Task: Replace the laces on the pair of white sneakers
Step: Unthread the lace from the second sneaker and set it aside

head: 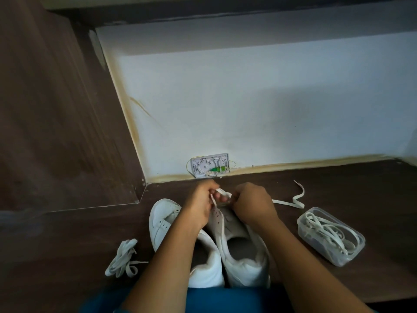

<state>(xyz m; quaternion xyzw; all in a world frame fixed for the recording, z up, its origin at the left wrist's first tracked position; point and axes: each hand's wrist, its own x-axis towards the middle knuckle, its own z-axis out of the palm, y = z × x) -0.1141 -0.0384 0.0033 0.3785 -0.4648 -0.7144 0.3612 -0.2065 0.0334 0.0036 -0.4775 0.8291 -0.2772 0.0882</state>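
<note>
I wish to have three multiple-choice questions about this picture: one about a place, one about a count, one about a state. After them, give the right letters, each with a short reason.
1. Where is the clear plastic box relative to the right sneaker?
A. To its left.
B. To its right.
C. On top of it.

2. How many white sneakers are on the table?
A. One.
B. Two.
C. Three.

3. What are the left hand and the right hand doing?
A. Lying flat on the table.
B. Lifting the box.
C. Both pinching one lace.

Answers:
1 B: the box stands apart from the right sneaker, on its right side.
2 B: the left sneaker and the right sneaker lie side by side.
3 C: both hands grip the lace above the right sneaker's toe end.
</note>
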